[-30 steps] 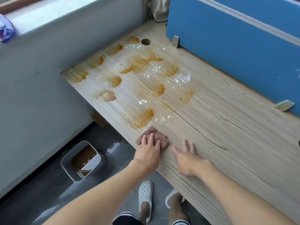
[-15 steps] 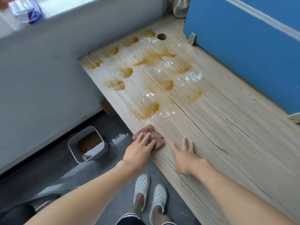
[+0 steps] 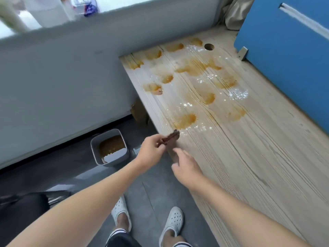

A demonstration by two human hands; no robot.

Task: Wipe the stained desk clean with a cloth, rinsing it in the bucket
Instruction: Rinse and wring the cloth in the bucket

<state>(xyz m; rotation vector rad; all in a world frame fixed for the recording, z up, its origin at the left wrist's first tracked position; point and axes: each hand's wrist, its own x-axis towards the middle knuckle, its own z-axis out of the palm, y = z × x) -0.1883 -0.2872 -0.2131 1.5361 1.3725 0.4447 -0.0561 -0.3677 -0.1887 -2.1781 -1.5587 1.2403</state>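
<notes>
A light wood-grain desk (image 3: 258,157) carries several orange-brown stains (image 3: 187,120) and wet sparkling patches on its far left part. My left hand (image 3: 151,150) pinches a brown cloth (image 3: 171,138) lifted off the desk at its front edge; the cloth hangs down behind my right hand. My right hand (image 3: 187,166) hovers at the desk edge just right of the cloth, fingers loosely spread, holding nothing. A grey square bucket (image 3: 97,148) with brownish water stands on the floor to the left, below the desk.
A blue partition (image 3: 284,59) runs along the desk's far side. A grey wall (image 3: 62,77) with a sill of blurred items stands left. A cable hole (image 3: 209,46) pierces the desk's far corner. My feet in white clogs (image 3: 121,211) stand on dark floor.
My left hand has picked the cloth up off the desk and drawn it past the front edge. My right hand has lifted from the desk. The view has swung left toward the bucket.
</notes>
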